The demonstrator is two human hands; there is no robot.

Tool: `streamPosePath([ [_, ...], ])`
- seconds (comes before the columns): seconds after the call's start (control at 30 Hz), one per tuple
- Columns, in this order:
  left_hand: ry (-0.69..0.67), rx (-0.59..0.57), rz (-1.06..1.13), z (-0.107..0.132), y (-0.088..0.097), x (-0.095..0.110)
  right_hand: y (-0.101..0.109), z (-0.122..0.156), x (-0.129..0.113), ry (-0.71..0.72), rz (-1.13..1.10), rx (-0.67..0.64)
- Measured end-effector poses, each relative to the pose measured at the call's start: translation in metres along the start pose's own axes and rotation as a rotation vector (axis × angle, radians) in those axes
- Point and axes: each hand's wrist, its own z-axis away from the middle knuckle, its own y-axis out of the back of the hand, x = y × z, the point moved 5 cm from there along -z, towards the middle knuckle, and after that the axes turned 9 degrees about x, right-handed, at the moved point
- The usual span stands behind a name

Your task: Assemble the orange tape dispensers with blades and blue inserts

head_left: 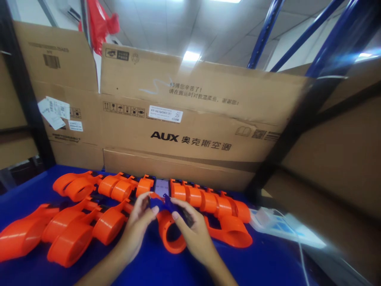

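Observation:
Close together at the middle front, my left hand [139, 222] and my right hand [193, 228] both have their fingers closed on a small dark blue part [166, 203]. Whether it is one piece or two I cannot tell, as fingers cover much of it. Directly below, between the hands, hangs or lies an orange plastic ring [174, 248] with a round opening; its link to the blue part is hidden. A phone [162, 186] with a lit screen stands just behind my fingers.
Several orange ring parts with dark ends lie left [71, 242] and right [218, 202] on the blue table surface [256, 266]. A cardboard sheet [190, 119] walls the back. At right are a white power strip [285, 228], a cable and dark rack posts.

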Motion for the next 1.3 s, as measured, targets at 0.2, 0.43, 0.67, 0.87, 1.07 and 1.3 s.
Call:
streamPosePath([
  [0.2, 0.033, -0.022, 0.017, 0.001, 0.001, -0.001, -0.001, 0.000, -0.002, -0.014, 0.000, -0.015],
  [0.43, 0.022, -0.031, 0.039, 0.002, 0.002, 0.002, 0.001, 0.002, -0.006, -0.013, 0.000, -0.080],
  [0.67, 0.044, -0.141, 0.050, 0.005, 0.001, 0.003, 0.003, 0.009, -0.016, 0.104, 0.117, -0.103],
  [0.87, -0.130, -0.207, -0.171, 0.004, -0.001, 0.010, 0.003, 0.010, -0.025, 0.387, 0.484, -0.079],
  [1.07, -0.265, -0.114, -0.380, -0.003, 0.006, 0.004, -0.002, 0.014, -0.021, 0.644, 0.776, -0.057],
  [1.3, -0.323, -0.072, -0.453, -0.009, 0.013, -0.001, -0.006, 0.015, -0.023, 0.695, 0.779, -0.076],
])
